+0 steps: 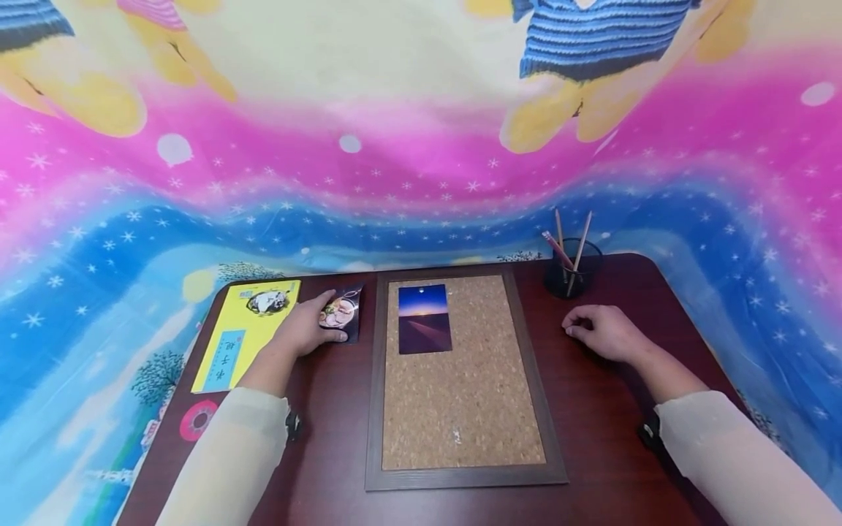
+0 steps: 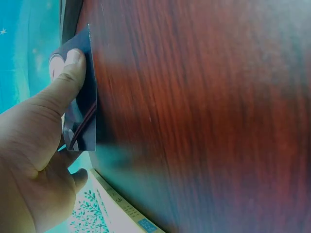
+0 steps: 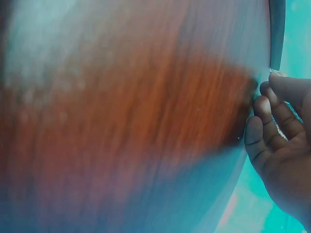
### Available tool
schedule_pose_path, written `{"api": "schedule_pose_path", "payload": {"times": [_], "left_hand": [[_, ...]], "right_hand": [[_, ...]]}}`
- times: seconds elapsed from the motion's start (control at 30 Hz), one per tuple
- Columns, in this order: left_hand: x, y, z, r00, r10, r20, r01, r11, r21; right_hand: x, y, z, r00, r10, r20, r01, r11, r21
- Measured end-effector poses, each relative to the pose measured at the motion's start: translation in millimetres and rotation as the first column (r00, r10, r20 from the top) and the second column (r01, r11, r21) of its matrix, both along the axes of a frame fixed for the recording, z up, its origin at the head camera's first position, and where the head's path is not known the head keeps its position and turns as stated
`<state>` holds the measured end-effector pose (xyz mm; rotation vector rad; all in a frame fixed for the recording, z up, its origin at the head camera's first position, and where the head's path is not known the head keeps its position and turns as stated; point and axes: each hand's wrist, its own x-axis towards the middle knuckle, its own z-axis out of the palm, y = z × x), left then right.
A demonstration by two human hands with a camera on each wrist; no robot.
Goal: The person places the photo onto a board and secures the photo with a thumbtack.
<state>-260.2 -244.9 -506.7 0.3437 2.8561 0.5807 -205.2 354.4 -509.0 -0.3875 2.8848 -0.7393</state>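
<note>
My left hand point(image 1: 304, 325) pinches a photo card point(image 1: 342, 313) showing a bowl of food, left of the cork board point(image 1: 460, 394). The left wrist view has the thumb point(image 2: 70, 77) across the card's face and the other fingers partly hidden behind it. A sunset photo point(image 1: 424, 319) lies on the board's upper left, with a small clear pin at its top edge. Right of the board, my right hand point(image 1: 608, 332) brings thumb and forefinger together. A tiny pale, shiny speck point(image 3: 270, 71) shows at those tips; its kind is too small to tell.
A yellow book point(image 1: 246, 336) lies at the table's left edge, with a pink ring-shaped roll point(image 1: 199, 420) nearer me. A black mesh cup point(image 1: 567, 281) holds pencils at the back right. Small clear bits point(image 1: 457, 436) sit low on the board. A printed cloth surrounds the table.
</note>
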Motion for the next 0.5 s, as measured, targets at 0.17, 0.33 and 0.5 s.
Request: {"api": "schedule_pose_path", "payload": {"times": [0.17, 0.33, 0.5], "left_hand": [[6.7, -0.3, -0.9, 0.999, -0.002, -0.032, 0.003, 1.0, 0.016], [10.9, -0.7, -3.7, 0.997, 0.002, -0.083, 0.0, 1.0, 0.027], [14.0, 1.0, -2.4, 0.991, -0.013, -0.133, 0.018, 0.999, 0.035]], "right_hand": [[2.2, -3.4, 0.2, 1.0, -0.002, -0.003, 0.002, 0.999, -0.032], [2.7, -6.2, 1.0, 1.0, 0.002, -0.005, -0.002, 0.999, -0.049], [2.6, -8.9, 1.7, 1.0, 0.0, -0.004, 0.0, 0.998, -0.07]]}}
